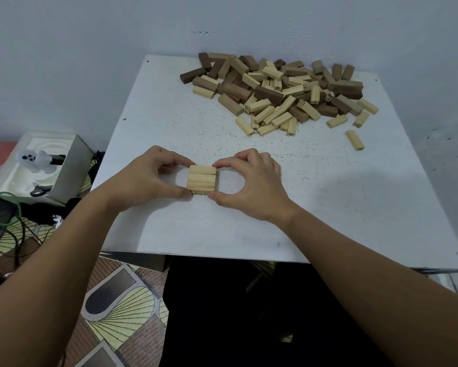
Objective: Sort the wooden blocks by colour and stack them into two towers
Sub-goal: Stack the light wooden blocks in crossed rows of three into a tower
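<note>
Both hands are working at the near middle of the white bench [328, 207], squaring up the first layers of a light-coloured tower [201, 181]. The left hand [146, 178] is pinching the small stack from its 9 o'clock side, thumb at the near corner and forefinger at the far corner; the right hand [251, 181] is mirroring that from 3 o'clock. So each grip is closed on the stack, with fingertips touching wood rather than wrapping round it, most likely so the blocks get pressed flush without being lifted. On top, three pale blocks are lying side by side with their long edges touching; stamped end faces are showing beneath at the near edge, suggesting a lower layer laid crosswise.

The unsorted pile [281, 94] of pale and dark blocks is sitting well apart at about 1 o'clock, toward the far right corner, with one stray pale block [355, 140] lying apart at the pile's 5 o'clock. No dark tower is started yet, so the task looks to be at an early stage. Off the bench at 9 o'clock, an open box [37, 168] is resting on the floor.
</note>
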### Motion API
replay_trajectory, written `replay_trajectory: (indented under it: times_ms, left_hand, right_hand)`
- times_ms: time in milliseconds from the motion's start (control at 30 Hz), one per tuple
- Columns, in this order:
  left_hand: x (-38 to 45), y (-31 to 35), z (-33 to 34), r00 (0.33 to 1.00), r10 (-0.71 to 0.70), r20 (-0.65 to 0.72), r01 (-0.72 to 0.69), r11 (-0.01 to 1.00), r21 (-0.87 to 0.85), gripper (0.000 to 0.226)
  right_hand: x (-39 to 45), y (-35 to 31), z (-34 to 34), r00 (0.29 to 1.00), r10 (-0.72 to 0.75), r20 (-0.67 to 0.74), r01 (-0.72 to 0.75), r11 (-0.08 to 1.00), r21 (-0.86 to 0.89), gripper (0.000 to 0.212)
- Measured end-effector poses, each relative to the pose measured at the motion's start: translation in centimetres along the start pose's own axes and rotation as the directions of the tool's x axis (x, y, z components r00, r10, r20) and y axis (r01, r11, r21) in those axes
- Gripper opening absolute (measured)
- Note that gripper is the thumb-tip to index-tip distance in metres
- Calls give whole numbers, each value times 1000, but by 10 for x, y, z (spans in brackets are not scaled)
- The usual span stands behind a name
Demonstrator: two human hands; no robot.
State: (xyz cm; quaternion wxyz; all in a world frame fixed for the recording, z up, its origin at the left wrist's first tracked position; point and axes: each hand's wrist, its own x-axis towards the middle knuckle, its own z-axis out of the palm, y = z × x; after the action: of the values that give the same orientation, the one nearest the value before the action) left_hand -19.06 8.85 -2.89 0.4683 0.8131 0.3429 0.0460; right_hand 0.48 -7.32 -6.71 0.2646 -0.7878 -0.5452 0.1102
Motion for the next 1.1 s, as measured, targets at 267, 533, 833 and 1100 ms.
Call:
replay_trajectory:
  times_ms: [267,533,833,1100]
  left_hand:
    - [0,0,-1,1000,6,13,-7,999,35,54]
    - [2,-1,-1,1000,12,22,-13,999,40,54]
    - [2,-1,-1,1000,10,28,-10,1000,29,57]
    - [2,-1,-1,1000,6,23,-6,1000,7,59]
  right_hand:
    - [0,0,0,1000,0,2,0,1000,-5,60]
    - [-1,0,0,1000,1,-3,-2,1000,-1,60]
    - [-1,0,-1,1000,1,6,-1,1000,9,66]
    - [-1,1,0,1000,3,13,-3,1000,-3,66]
